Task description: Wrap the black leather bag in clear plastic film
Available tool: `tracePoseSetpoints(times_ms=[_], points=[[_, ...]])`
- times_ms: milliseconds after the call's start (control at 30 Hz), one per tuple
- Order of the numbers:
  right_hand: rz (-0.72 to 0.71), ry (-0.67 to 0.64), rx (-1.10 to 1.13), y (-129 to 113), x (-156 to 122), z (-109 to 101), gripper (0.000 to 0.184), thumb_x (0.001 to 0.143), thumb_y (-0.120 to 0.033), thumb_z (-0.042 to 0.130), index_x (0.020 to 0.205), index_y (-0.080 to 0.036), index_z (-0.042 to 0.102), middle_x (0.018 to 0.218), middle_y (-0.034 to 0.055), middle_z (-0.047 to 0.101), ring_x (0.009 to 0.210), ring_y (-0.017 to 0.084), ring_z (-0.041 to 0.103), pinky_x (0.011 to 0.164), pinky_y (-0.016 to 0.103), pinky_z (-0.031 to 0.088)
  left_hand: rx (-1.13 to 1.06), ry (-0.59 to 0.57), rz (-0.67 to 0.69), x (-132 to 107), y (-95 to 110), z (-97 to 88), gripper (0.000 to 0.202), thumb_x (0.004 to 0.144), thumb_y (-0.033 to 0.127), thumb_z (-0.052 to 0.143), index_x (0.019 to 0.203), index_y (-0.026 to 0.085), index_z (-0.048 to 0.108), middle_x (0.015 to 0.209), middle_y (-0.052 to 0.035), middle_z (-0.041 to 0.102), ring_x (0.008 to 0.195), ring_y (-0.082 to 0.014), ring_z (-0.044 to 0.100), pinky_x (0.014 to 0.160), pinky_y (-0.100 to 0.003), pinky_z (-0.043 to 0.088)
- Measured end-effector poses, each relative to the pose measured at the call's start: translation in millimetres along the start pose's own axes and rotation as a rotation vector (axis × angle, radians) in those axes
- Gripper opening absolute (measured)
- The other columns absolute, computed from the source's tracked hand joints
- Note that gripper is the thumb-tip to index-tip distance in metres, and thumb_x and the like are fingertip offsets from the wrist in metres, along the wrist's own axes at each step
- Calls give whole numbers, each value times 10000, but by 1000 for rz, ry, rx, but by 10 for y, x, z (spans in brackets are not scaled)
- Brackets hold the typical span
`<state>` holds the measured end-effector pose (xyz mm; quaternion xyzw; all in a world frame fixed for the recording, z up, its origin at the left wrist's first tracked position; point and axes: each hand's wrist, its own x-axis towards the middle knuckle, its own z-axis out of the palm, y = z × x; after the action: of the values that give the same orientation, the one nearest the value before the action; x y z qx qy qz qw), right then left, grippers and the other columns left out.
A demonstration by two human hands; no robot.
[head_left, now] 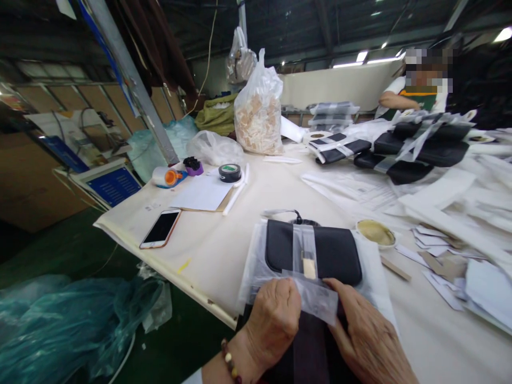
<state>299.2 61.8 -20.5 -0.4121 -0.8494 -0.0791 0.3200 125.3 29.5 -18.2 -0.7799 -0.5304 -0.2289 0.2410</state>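
A black handbag point(336, 253) with a gold-coloured clasp point(309, 268) lies on white sheeting in front of me. A translucent plastic strip point(304, 250) runs over its flap and clasp. My left hand point(274, 312) is closed in a fist around the left part of a loose plastic strip point(316, 298) at the bag's near edge. Thumb and fingers of my right hand point(366, 325) close around that strip's right end, against the bag. Below, between my wrists, is more black material point(310, 346), partly covered by my hands.
Strapped black bags point(424, 146) are piled at the right, near paper scraps point(444, 266) and a shallow dish point(376, 233). Leftward lie a phone point(160, 229), a tape roll point(230, 172) and a tape dispenser point(166, 177). A person point(416, 96) is across the table.
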Motion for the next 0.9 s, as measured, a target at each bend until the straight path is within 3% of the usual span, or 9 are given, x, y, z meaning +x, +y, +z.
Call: tracePoseSetpoints(times_ms=[100,233,333,400,500,567,667,767,900], points=[[104,-92,209,48,1,-120,248,856,-240,372,1030,-185,540,895,58,697,782,169,679,688,262,569,28,-93,38,-3,14,-16,234,786,-32,333,804,113,515,686,-57,530,598,-195,541,510,-305,494],[362,-245,479,25,45,-234,277,894,-376,371,1032,-223,556,935,35,694,816,143,672,690,205,550,39,-75,64,-4,14,-23,216,778,-30,349,815,103,515,674,-58,528,584,-197,539,503,-306,494],[504,-216,496,-39,71,-169,332,819,-493,487,990,-218,565,832,26,697,740,163,671,635,233,550,39,-61,65,-6,12,-5,200,771,-24,361,825,92,513,684,-69,536,598,-202,545,512,-308,500],[563,-170,468,-67,75,-91,299,787,-476,529,939,-220,566,732,7,683,650,164,660,578,244,534,37,-95,71,-14,9,-3,199,753,-27,381,840,92,514,689,-65,538,592,-203,537,509,-312,501],[583,-146,482,-66,70,-17,215,785,-408,530,895,-227,566,678,-10,667,604,159,645,554,247,506,-27,-222,52,-18,-20,-75,235,712,-33,419,871,110,516,714,-56,544,617,-211,533,529,-327,511],[585,-145,509,-52,66,-11,187,781,-386,531,878,-230,570,674,-14,665,602,157,643,551,244,497,-204,-325,-17,13,-67,-180,256,705,-16,459,908,131,514,779,-53,551,687,-205,545,597,-324,525],[583,-128,521,-42,61,-29,156,780,-356,532,856,-229,580,670,-16,659,600,155,639,548,245,490,-470,-340,-143,147,-170,-334,196,765,69,498,935,166,516,873,-48,545,778,-180,541,686,-302,511],[559,-120,514,-52,59,-37,140,793,-333,525,860,-225,585,694,-4,659,623,162,639,569,258,494,-410,-281,-188,350,-255,-357,86,833,142,464,865,174,538,893,-61,549,835,-207,517,740,-361,473],[517,-111,511,-59,59,-35,120,808,-308,513,861,-225,581,706,-2,658,630,158,635,569,254,498,-280,-518,-160,561,-280,-240,31,821,201,545,806,175,542,830,-48,569,828,-240,500,723,-405,420]])
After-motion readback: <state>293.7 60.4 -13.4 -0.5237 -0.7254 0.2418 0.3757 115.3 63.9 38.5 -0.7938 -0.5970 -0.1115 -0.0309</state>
